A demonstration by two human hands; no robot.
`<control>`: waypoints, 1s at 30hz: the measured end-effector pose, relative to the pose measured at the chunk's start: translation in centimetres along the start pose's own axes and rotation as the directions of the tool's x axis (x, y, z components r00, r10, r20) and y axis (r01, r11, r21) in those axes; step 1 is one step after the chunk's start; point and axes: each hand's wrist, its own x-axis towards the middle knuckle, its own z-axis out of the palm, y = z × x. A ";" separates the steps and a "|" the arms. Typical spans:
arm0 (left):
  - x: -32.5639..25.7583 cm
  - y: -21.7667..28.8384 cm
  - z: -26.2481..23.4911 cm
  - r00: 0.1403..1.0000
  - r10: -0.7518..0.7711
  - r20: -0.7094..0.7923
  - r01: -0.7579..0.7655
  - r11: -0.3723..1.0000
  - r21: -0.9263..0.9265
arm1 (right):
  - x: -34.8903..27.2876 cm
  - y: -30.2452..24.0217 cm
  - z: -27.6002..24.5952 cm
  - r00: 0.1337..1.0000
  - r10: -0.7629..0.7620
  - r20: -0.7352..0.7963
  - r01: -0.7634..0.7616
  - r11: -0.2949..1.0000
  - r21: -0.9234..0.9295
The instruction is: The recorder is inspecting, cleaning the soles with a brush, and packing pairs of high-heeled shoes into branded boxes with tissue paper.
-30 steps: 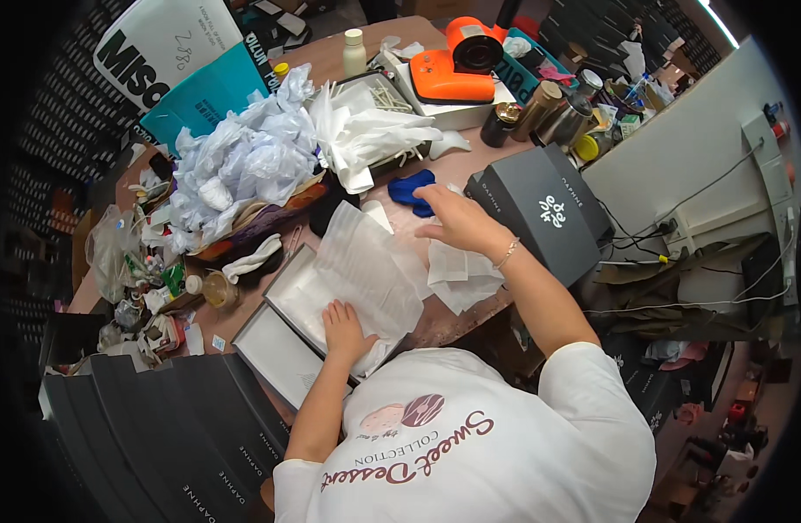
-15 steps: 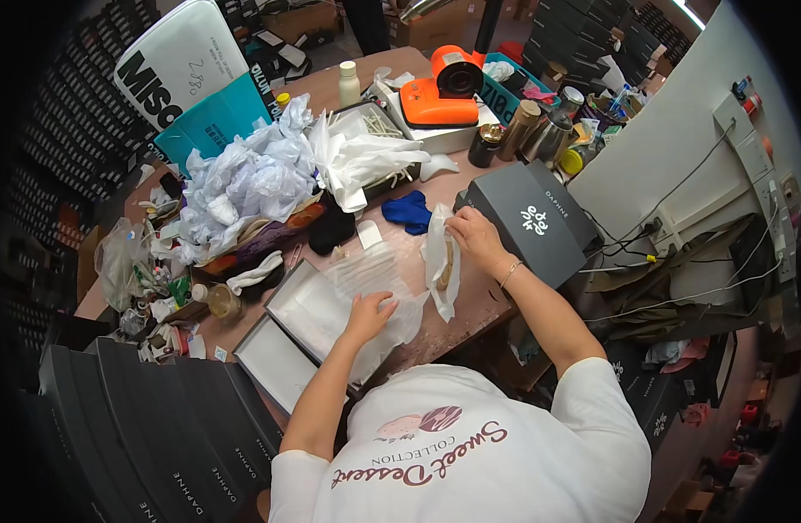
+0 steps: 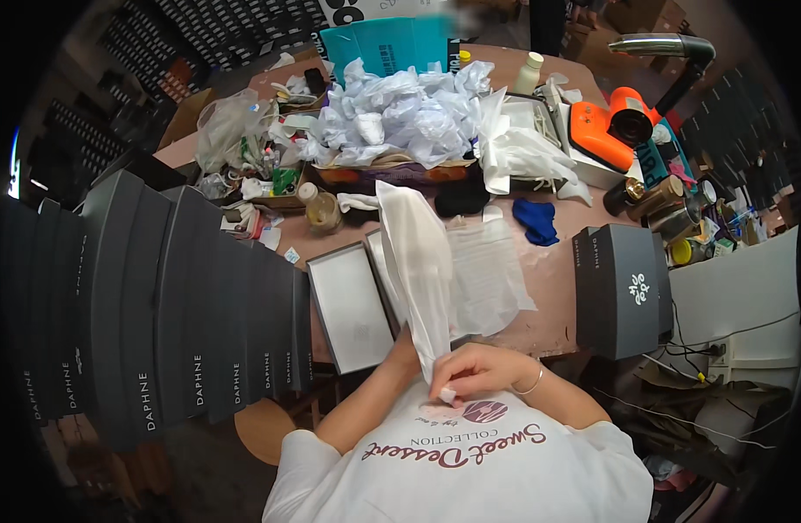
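Observation:
A long white paper-wrapped bundle (image 3: 415,261) stands tilted in front of me, over the open shoe box. My right hand (image 3: 479,370) is closed at its lower end, pinching a twisted white tip. Behind the bundle is my left hand (image 3: 404,353), mostly hidden; it appears to grip the wrap low down, though its fingers do not show. What lies inside the wrap cannot be seen now. Thin white tissue paper (image 3: 489,275) lies spread to the right of it. A dark-edged shoe box half with a white inside (image 3: 352,305) rests at the left, beside the other half, largely covered.
Stacked dark grey shoe boxes (image 3: 191,322) rise at my left. A closed grey shoe box (image 3: 623,292) stands at the right edge of the table. Farther back are a crumpled white paper heap (image 3: 409,113), a blue cloth (image 3: 536,220), an orange device (image 3: 603,131) and several bottles.
The wrapped bundle has moved from the table's right side to upright before my body. Both hands have come together at it. The view has turned left.

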 end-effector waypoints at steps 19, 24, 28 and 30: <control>12.5 -3.8 -3.7 0.893 0.269 -0.361 -0.093 0.894 0.437 | 7.3 17.0 -8.1 0.758 -0.215 -0.616 -0.411 0.577 -0.706; 14.0 -6.4 -2.9 0.868 0.437 -0.236 -0.127 0.653 0.746 | -3.3 11.4 -8.9 0.833 0.423 -0.356 -0.456 0.890 -0.008; 14.7 -6.0 -3.7 0.894 0.406 -0.190 -0.129 0.639 0.759 | -11.0 18.2 -10.9 0.661 0.361 -0.658 -0.702 0.608 -0.372; 12.2 -3.9 -2.5 0.878 0.425 -0.219 -0.104 0.616 0.780 | -11.2 21.5 -10.3 0.542 -0.136 -0.829 -0.620 0.602 -0.504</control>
